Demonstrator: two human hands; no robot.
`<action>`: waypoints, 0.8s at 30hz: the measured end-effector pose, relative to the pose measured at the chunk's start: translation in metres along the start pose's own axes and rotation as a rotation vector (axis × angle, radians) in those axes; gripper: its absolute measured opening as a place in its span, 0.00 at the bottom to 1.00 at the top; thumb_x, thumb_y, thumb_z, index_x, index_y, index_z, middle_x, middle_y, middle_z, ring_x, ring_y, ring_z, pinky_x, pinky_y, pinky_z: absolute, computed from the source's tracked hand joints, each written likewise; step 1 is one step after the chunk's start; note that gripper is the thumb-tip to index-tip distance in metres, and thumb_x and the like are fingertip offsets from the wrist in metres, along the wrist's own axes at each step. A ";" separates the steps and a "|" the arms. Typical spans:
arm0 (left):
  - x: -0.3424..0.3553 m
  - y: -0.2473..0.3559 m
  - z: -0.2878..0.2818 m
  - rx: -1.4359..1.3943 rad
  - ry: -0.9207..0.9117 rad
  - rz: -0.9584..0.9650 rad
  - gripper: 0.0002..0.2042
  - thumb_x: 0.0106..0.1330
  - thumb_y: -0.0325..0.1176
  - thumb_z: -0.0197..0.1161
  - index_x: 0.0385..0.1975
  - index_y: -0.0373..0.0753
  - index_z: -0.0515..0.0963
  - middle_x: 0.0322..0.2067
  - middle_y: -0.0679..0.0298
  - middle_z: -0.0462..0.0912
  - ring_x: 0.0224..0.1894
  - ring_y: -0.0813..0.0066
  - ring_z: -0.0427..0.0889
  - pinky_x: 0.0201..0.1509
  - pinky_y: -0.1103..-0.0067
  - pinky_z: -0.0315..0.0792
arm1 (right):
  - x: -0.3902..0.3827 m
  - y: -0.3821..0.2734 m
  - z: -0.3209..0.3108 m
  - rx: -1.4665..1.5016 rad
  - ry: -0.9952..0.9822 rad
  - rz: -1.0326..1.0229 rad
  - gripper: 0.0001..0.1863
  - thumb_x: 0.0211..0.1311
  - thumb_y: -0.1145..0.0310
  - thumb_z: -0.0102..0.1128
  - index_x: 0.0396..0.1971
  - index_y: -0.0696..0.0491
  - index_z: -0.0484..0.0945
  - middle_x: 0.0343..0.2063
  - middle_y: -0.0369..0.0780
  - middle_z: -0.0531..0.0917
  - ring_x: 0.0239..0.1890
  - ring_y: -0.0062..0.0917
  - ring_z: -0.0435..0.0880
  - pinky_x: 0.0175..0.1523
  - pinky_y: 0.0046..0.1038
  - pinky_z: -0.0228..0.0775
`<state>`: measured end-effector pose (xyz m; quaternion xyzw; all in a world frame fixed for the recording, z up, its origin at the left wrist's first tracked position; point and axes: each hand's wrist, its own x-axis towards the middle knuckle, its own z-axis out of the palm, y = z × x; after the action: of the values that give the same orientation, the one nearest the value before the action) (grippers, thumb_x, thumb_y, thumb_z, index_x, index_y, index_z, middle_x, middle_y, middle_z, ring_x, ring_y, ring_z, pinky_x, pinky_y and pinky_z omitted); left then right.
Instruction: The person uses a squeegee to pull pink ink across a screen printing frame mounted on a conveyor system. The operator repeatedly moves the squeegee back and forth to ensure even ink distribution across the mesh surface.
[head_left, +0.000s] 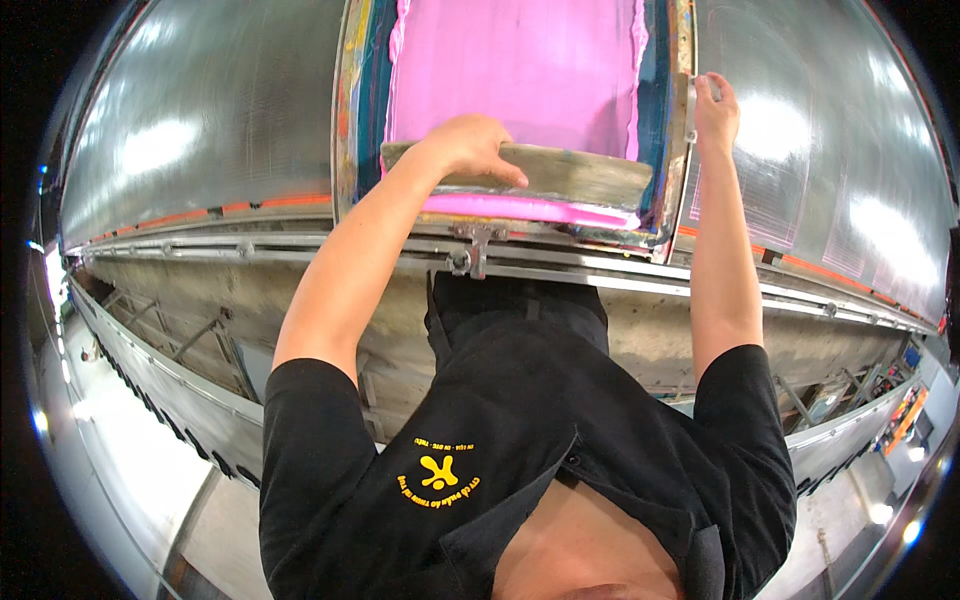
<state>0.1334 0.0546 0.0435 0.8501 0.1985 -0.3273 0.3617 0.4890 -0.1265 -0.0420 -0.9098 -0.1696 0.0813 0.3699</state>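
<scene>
My left hand (468, 147) is closed over the wooden squeegee (585, 178), its thumb on the near face and its fingers behind. The squeegee lies across the near end of a printing screen, slightly tilted. A smooth layer of pink ink (510, 70) covers the mesh beyond it, and a thick bead of the same ink lies along its near side. My right hand (717, 112) is at the right side of the paint-stained screen frame (681, 50), fingers curled on its edge by a small metal fitting. Part of that grip is hidden.
A long, shiny printing table (200, 130) extends to both sides of the frame. Along its near edge runs a metal rail (640, 280) with a clamp (478, 252) in front of the screen. Below lies a grey ledge (650, 330), close to my body.
</scene>
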 end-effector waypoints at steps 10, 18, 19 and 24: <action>0.055 -0.029 -0.188 0.259 0.419 0.155 0.30 0.53 0.65 0.73 0.45 0.46 0.87 0.41 0.53 0.89 0.47 0.51 0.87 0.50 0.59 0.78 | -0.014 -0.021 -0.010 -0.099 0.038 0.097 0.22 0.66 0.49 0.64 0.55 0.42 0.83 0.46 0.45 0.89 0.51 0.41 0.87 0.57 0.39 0.76; 0.196 -0.061 -0.349 0.492 0.841 0.312 0.21 0.58 0.57 0.72 0.41 0.48 0.86 0.38 0.59 0.88 0.46 0.54 0.86 0.46 0.59 0.78 | -0.017 -0.035 -0.006 -0.121 0.048 0.184 0.20 0.66 0.52 0.67 0.54 0.44 0.83 0.40 0.41 0.89 0.42 0.32 0.88 0.51 0.33 0.76; 0.211 -0.067 -0.355 0.472 0.830 0.311 0.21 0.58 0.56 0.72 0.42 0.47 0.86 0.39 0.59 0.88 0.46 0.54 0.86 0.46 0.60 0.78 | -0.016 -0.029 -0.002 -0.099 0.082 0.128 0.20 0.66 0.53 0.67 0.53 0.46 0.83 0.39 0.40 0.88 0.39 0.30 0.87 0.49 0.32 0.76; 0.215 -0.095 -0.376 0.389 0.632 0.282 0.20 0.59 0.51 0.72 0.43 0.44 0.86 0.40 0.58 0.88 0.45 0.55 0.86 0.47 0.62 0.78 | 0.004 -0.042 0.000 -0.343 0.088 0.052 0.25 0.65 0.51 0.69 0.56 0.50 0.81 0.44 0.47 0.84 0.46 0.37 0.81 0.55 0.38 0.73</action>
<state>0.3863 0.4189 0.0443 0.9805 0.1159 -0.0280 0.1563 0.4826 -0.0969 -0.0130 -0.9664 -0.1410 0.0206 0.2141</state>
